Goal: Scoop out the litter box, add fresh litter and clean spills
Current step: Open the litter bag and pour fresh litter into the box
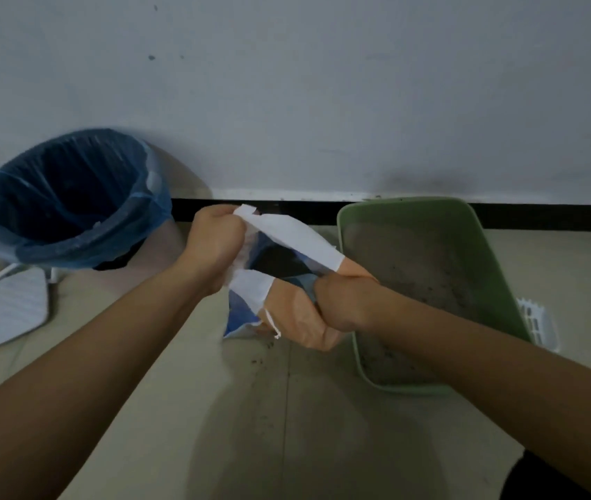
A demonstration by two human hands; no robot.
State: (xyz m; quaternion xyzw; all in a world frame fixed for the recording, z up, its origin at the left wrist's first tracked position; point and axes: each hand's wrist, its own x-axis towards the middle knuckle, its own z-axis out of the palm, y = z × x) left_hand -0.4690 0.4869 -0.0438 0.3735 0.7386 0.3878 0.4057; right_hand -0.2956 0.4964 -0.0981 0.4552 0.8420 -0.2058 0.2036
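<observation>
Nearest the camera, two bare forearms reach forward over a pale tiled floor (286, 445) that carries a scatter of dark granules (259, 362) around the centre, so the spill cleaning looks not yet done.

A little farther out, at about 12 o'clock from the wrists, both hands grip the top of a litter bag (286, 283). The left hand (214, 243) is clenched on the white upper edge at roughly 10 o'clock of the bag's mouth; the right hand (344, 301) is fisted on the orange and white fabric at about 4 o'clock. The hands are spread apart, stretching the mouth into a dark opening. The bag looks like woven or coated sacking, crinkled, with a loose white stitching string (273, 323) hanging near its front. The step appears to be opening the sack for fresh litter, though motion blur makes this uncertain.

At 2 o'clock sits the green litter box (496, 268), a smooth rounded plastic tray holding a thin, flat grey layer with dark specks. Whether scooping is finished cannot be told. A white slotted scoop (535, 321) touches its right wall.

At 10 o'clock stands a round bin (70, 200) lined with thin, glossy blue film, against the wall (322, 84).
</observation>
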